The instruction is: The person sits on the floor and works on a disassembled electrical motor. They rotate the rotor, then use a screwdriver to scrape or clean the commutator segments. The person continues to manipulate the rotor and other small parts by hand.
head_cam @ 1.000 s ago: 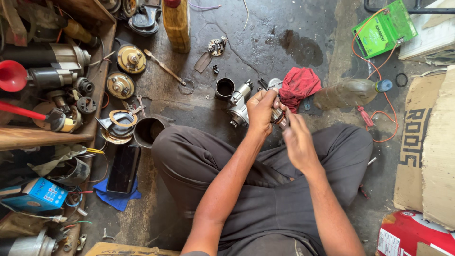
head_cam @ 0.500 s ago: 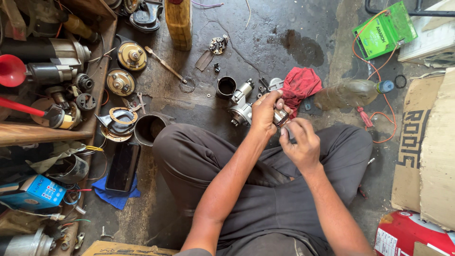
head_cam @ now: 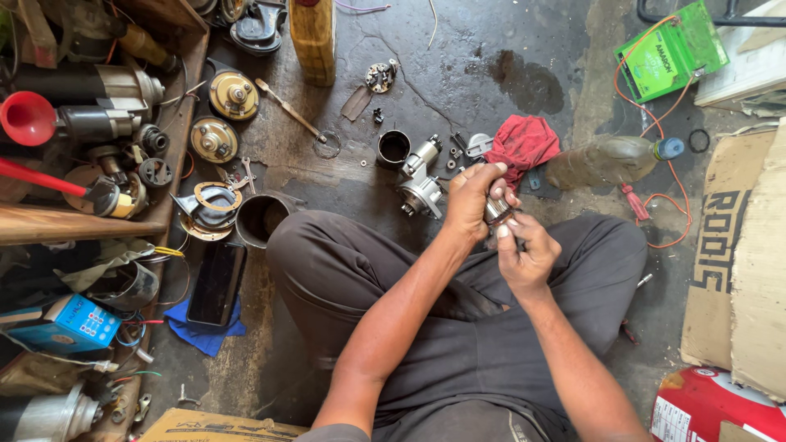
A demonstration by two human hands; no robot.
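Above lap: both hands (head_cam: 499,225) hold metal part (head_cam: 497,209) | red rag (head_cam: 524,143) behind

The small metal part (head_cam: 498,209) is mostly hidden between the left hand (head_cam: 471,199) and right hand (head_cam: 526,255) — its shape cannot be told — while the red container (head_cam: 711,408), the green box (head_cam: 670,51) and the cardboard (head_cam: 749,262) are cut off by the frame's edges.
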